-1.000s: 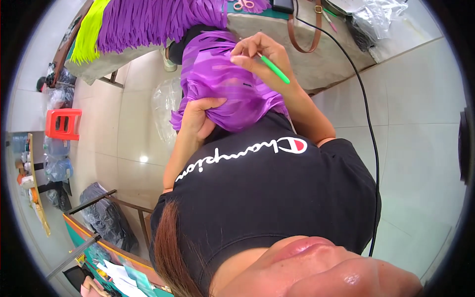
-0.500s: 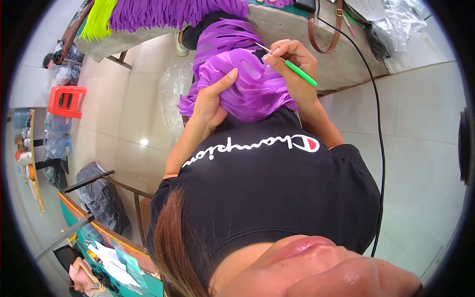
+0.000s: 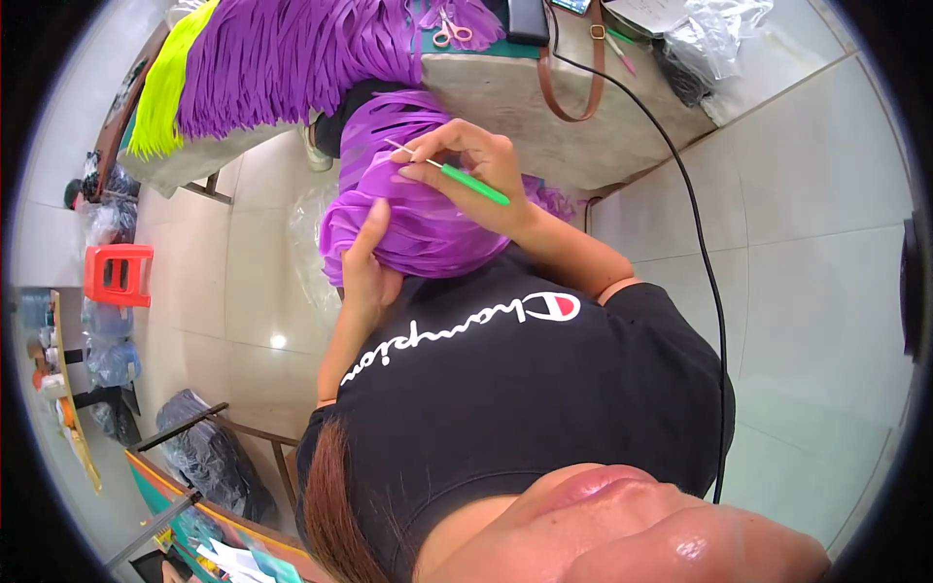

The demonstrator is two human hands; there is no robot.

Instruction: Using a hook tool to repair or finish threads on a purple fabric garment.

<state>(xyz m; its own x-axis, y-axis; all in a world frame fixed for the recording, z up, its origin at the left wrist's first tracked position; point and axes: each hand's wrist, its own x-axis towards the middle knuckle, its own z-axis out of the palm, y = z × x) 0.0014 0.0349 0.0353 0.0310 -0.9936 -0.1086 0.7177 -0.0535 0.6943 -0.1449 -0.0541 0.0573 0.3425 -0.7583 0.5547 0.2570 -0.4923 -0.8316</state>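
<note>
Purple fabric cut into strips lies bunched across my lap. My left hand is closed on its left side, thumb on top and the other fingers tucked under the cloth. Above and to the right, my right hand pinches a slim crochet hook with a green handle. The thin metal shaft points up and left over the strips; its tip is too small to make out. Between thumb and fingertips, the right hand also seems close to a strip, but whether it grips one is unclear.
More purple fringe and a lime-green fringe hang over the table ahead. Small scissors lie on it. A brown strap droops over its edge. A black cable runs down my right side. A red stool stands left.
My right hand has moved left and down across the fabric, closer to my left hand, still with the crochet hook. The cloth is bunched differently. The view has shifted, bringing the scissors into sight.
</note>
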